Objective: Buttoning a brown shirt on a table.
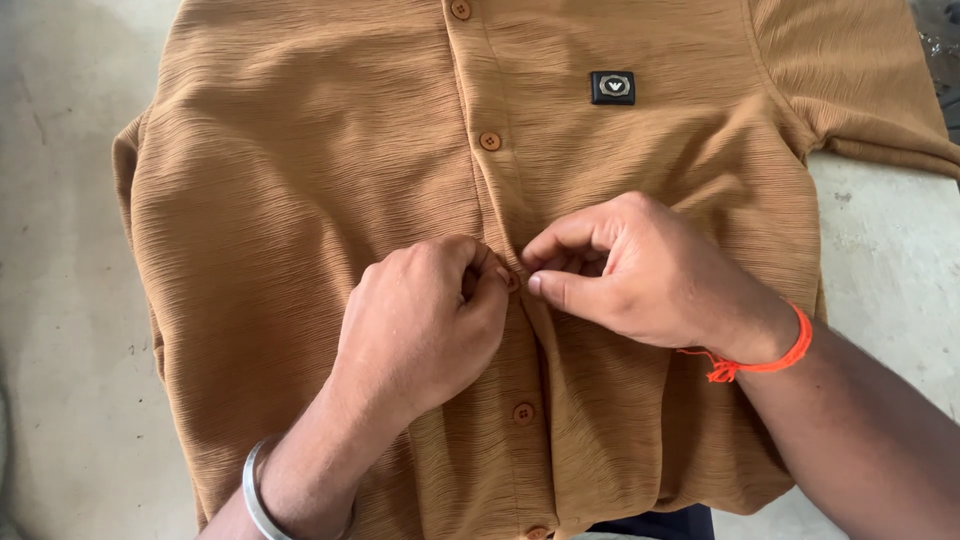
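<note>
From the head camera, one brown shirt [300, 200] lies flat on a pale grey bench [70, 300], and both hands rest on its middle. The cloth looks soft and has thin wavy ribs all over it. The left hand [425, 320] is curled up, and its thumb and fingers pinch the edge of the shirt front at a small round button [512, 281]. The right hand [625, 270] is just beside it, touching the same spot, and its thumb and first finger pinch the cloth on the other side of that button. I can count five round brown buttons in a line down the front. Two are above the hands, one at the top [460, 9] and one lower [490, 141]. One is between the fingers. Two are below the hands, one near the left wrist [523, 413] and one at the bottom edge [538, 533]. A small black square patch [612, 87] sits on the shirt, up above the right hand. The left wrist wears one shiny metal bangle [255, 490]. The right wrist wears one orange string [775, 360] tied in a knot. A bit of dark cloth [660, 523] peeks out under the shirt, below the right arm.
</note>
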